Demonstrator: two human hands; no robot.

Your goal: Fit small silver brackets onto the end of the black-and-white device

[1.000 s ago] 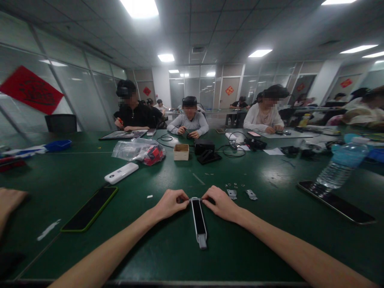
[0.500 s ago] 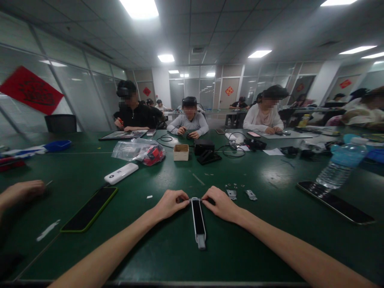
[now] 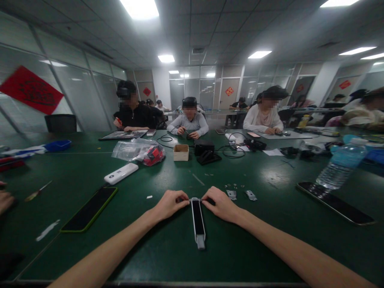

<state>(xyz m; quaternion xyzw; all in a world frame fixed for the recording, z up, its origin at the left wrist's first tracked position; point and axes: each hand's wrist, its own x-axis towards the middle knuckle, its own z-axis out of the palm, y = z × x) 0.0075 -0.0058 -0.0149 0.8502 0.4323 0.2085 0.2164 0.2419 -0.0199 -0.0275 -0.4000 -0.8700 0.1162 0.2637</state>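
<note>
A slim, elongated device (image 3: 198, 221) with a black face, silver-white rim and grey end piece lies on the green table in front of me. My left hand (image 3: 171, 204) has thumb and forefinger pinched at the left side of its far end. On the opposite side of that end, my right hand (image 3: 220, 205) pinches in the same way. The fingertips hide what exactly is gripped there. Just beyond my right hand are two small metal brackets, one on the left (image 3: 231, 195) and one on the right (image 3: 251, 195), with several tiny metal parts (image 3: 235, 185) behind them.
To the left lie a green-edged phone (image 3: 90, 210), a white handheld device (image 3: 121, 173) and a thin pointed tool (image 3: 39, 191) near another person's hand (image 3: 5, 200). A small box (image 3: 181, 153) stands ahead. At right, a water bottle (image 3: 339, 168) stands by a dark phone (image 3: 336, 203).
The other person's hand at the left has drawn back toward the frame edge, and the thin tool there now lies uncovered on the table. My hands and the slim device look unchanged.
</note>
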